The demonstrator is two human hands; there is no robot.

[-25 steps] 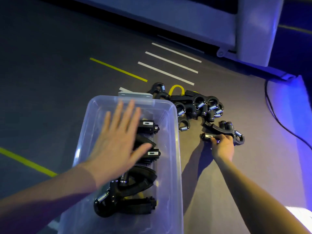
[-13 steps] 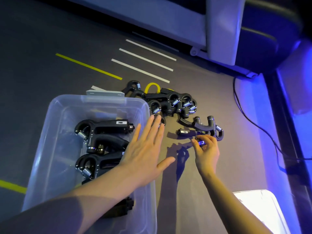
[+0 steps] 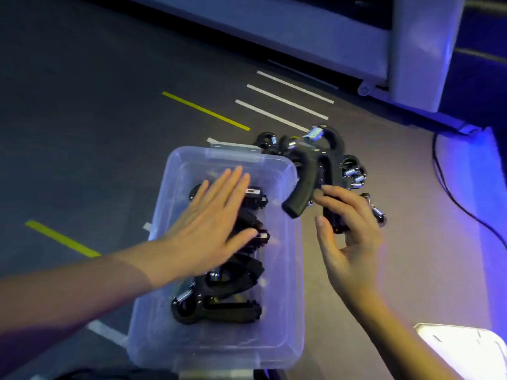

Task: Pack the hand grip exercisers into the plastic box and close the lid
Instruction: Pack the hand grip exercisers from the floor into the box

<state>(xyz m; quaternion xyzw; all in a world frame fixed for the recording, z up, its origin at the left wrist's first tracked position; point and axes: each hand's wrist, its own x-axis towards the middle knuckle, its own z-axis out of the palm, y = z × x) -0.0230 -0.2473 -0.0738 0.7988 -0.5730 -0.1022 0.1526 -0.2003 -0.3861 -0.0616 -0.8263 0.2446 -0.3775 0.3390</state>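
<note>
Black exerciser (image 3: pixel 315 171) now up off the floor, pinched in the right hand (image 3: pixel 348 237) at three o'clock of the plastic box (image 3: pixel 285 297). Left hand (image 3: pixel 211 229), flat and empty, is back over the packed ones (image 3: pixel 219 311). More remain at one o'clock.

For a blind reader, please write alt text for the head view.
A person's right hand holds a black hand grip exerciser beside a clear plastic box, while the left hand lies flat over exercisers already in the box. More exercisers lie on the grey floor behind.
</note>
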